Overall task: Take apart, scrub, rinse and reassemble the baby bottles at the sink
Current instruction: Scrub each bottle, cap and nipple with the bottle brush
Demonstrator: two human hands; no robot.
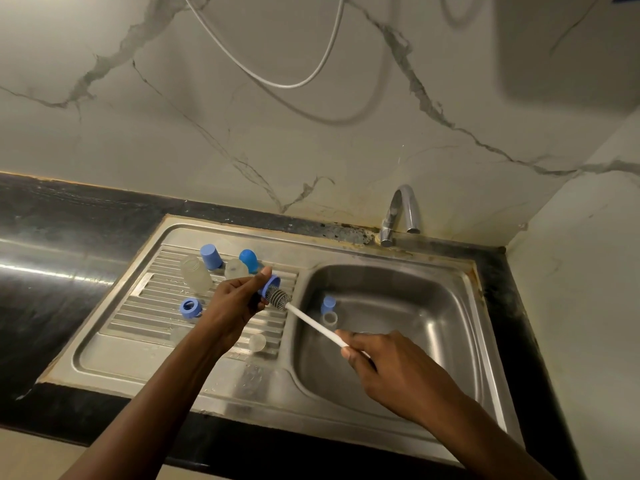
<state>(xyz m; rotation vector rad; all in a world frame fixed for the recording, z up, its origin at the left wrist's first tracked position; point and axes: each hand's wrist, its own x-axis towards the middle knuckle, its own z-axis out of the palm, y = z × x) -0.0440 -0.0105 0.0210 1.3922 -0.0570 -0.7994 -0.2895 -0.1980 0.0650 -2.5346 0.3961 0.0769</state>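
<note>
Here the left hand (235, 301) pinches the blue screw ring (272, 283) above the drainboard (145, 329), just beside the basin (433, 306). The right hand (391, 365) clenches the brush (281, 298) by its handle. The ring looks light, stiff and probably slippery when wet, so the outer rim is best gripped.

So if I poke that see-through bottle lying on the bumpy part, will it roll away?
Probably a bit: the clear bottle is round and lies on its side, though ridges on the drainboard may catch it. It looks empty and plastic, so likely light.
</note>
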